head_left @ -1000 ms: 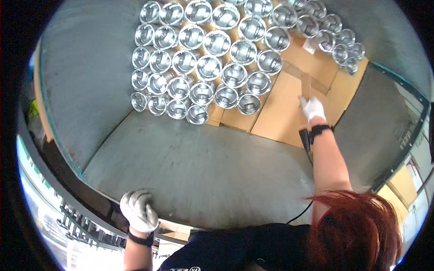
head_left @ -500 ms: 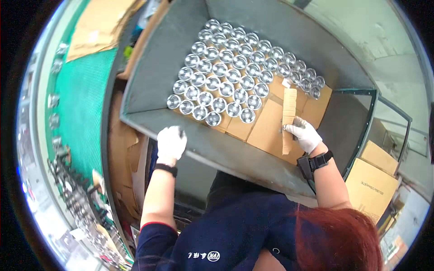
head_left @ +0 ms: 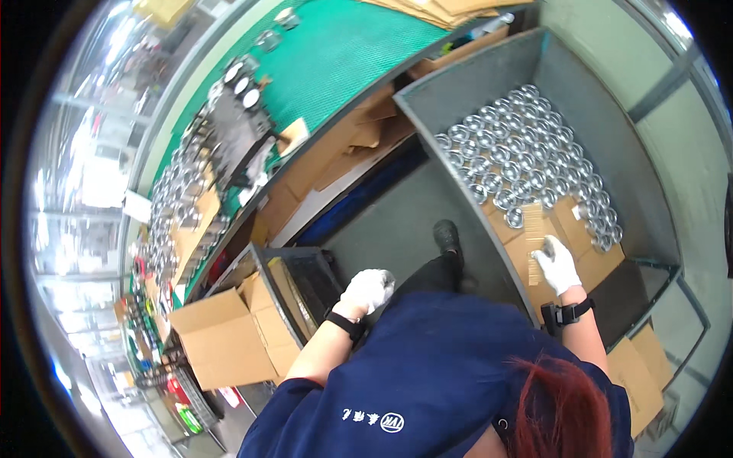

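Note:
My right hand (head_left: pixel 558 266), in a white glove, pinches a ribbed tan cardboard strip (head_left: pixel 533 229) between thumb and fingers. The strip lies over the cardboard-lined floor of a grey metal bin (head_left: pixel 477 72). Beyond it, rows of shiny round metal cups (head_left: pixel 500 153) stand on the cardboard sheet (head_left: pixel 569 221). My left hand (head_left: pixel 368 291), gloved too, hangs outside the bin near my body with its fingers curled in. What those fingers hold, if anything, is hidden.
At left, a green-matted bench (head_left: pixel 343 53) carries many metal parts (head_left: pixel 179 183). An opened carton (head_left: pixel 229 336) sits in a metal-framed cart (head_left: pixel 279 282) beside my left arm. Another carton (head_left: pixel 637 374) stands near my right arm. My shoe (head_left: pixel 447 235) is on the dark floor.
The view has swung left, so the bin now sits farther right and the bench and cart show more. My left hand has moved from the bin's edge toward the cart. My right hand keeps the strip.

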Motion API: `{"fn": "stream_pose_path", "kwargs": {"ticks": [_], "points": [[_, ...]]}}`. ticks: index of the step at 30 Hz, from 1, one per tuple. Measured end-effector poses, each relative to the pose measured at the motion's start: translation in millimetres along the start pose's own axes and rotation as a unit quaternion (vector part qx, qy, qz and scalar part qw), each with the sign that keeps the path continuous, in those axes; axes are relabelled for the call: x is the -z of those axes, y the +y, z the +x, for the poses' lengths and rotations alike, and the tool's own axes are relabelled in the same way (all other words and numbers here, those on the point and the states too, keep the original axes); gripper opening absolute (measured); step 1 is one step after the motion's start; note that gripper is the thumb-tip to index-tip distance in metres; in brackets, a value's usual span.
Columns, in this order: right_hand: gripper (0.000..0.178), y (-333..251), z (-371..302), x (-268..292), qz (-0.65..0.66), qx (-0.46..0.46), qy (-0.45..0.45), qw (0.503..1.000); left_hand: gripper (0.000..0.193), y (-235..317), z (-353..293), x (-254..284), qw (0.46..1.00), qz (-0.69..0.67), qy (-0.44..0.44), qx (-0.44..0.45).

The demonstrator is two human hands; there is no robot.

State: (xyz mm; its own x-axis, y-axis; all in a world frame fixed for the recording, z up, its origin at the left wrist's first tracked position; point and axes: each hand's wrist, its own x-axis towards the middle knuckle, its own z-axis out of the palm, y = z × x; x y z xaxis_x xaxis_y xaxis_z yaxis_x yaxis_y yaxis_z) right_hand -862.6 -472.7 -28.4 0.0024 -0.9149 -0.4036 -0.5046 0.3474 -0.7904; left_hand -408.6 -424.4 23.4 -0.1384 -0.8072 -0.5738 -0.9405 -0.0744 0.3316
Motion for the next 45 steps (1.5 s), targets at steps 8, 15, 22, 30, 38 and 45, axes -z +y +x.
{"fn": "stream_pose_path", "kwargs": {"ticks": [8,15,22,30,38,45], "points": [[0.057,-127.3,80.2,-159.0,-0.216,0.106,-0.149,0.959,0.028,-102.5,-53.8,46.7,0.984,-0.078,0.110,0.113],[0.070,-192.6,173.5,-264.7,-0.294,0.113,-0.091,0.945,0.028,-270.6,-78.7,160.4,0.897,-0.110,0.375,0.208],[0.054,-311.5,222.1,-351.8,-0.200,0.189,-0.158,0.948,0.032,-488.4,-90.8,287.1,0.726,0.250,0.570,0.291],[0.038,-485.4,209.5,-403.7,-0.124,0.275,-0.214,0.929,0.025,-536.3,-91.8,342.8,0.873,0.106,0.322,0.350],[0.032,-612.9,232.4,-439.7,-0.118,0.473,-0.339,0.805,0.045,-460.1,-109.9,363.1,0.612,-0.618,0.453,0.196],[0.122,-653.0,222.4,-485.9,0.005,0.508,-0.374,0.776,0.050,-358.3,-20.1,433.7,0.583,-0.776,0.218,-0.098]]}}
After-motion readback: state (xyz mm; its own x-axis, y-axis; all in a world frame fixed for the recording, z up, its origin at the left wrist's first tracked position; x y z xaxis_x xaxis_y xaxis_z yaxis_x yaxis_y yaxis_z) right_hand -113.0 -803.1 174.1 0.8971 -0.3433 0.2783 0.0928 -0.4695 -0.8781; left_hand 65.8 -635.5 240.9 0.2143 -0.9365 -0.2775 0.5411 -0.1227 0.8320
